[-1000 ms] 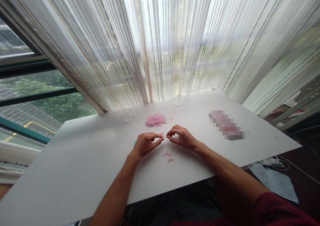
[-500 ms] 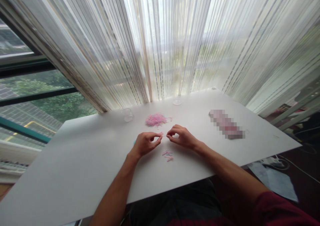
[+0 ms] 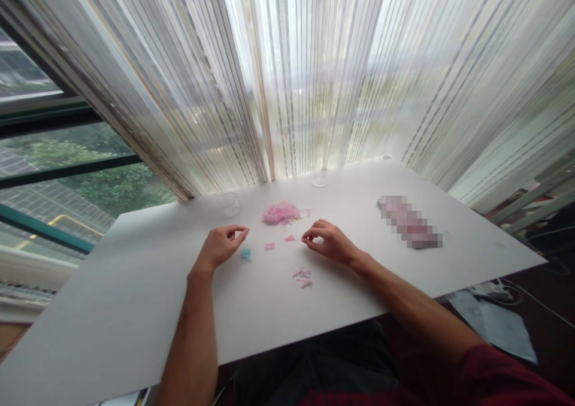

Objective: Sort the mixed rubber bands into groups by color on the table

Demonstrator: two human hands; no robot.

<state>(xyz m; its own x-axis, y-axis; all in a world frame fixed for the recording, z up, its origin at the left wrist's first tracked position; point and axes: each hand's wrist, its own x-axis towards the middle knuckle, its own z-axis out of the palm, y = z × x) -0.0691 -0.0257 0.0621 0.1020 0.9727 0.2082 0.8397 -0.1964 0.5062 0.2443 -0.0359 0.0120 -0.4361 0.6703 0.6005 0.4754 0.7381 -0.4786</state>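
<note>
My left hand [image 3: 223, 245] hovers above the table with thumb and forefinger pinched together; what they hold, if anything, is too small to make out. Just below its fingertips lies a small group of turquoise strands [image 3: 245, 254]. To the right, my right hand [image 3: 330, 242] is closed in a pinch, a faint pale thin bit at its fingertips. Beside those fingertips is a small pink group [image 3: 288, 238], and a light pink group [image 3: 269, 246] lies between the hands. A larger heap of pink thin pieces [image 3: 281, 213] sits behind. Mixed loose strands [image 3: 303, 277] lie nearer me.
The white table [image 3: 135, 286] stands against sheer striped curtains [image 3: 305, 82]. At its back are a clear container [image 3: 230, 204] and a clear round lid-like piece [image 3: 320, 182]. A blurred-out pinkish oblong object [image 3: 409, 221] lies at the right.
My hands, which met around a thin pale strand, have come apart. The left has moved left, uncovering the turquoise and light pink groups; the right stays nearly in place.
</note>
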